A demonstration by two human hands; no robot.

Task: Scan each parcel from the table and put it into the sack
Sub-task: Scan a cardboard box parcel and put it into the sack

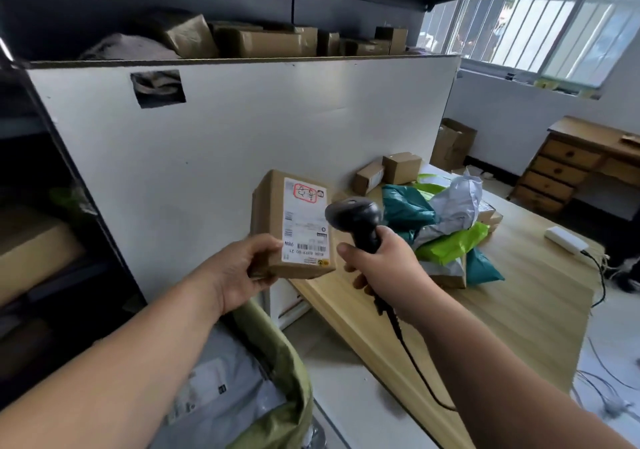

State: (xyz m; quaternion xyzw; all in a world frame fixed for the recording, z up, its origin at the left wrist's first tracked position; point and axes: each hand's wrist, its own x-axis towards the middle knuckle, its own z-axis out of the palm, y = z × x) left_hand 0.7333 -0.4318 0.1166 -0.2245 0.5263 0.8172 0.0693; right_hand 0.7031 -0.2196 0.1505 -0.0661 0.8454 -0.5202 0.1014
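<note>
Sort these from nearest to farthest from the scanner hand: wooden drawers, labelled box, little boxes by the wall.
1. Labelled box, just left of the right hand.
2. Little boxes, back against the wall.
3. Wooden drawers, far right across the room.

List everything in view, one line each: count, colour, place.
Held parcel: one, brown with white label, centre.
Scanner: one, black, right of that parcel.
Small boxes: two, brown, table's far end.
Mailer bags: pile, teal, green and grey-white, on table.
Table: one, light wood, right.
Sack: one, olive green, lower left.
Board: one, white, behind table.
Drawer desk: one, brown, far right.
Left hand: grips parcel.
Right hand: grips scanner.
</note>
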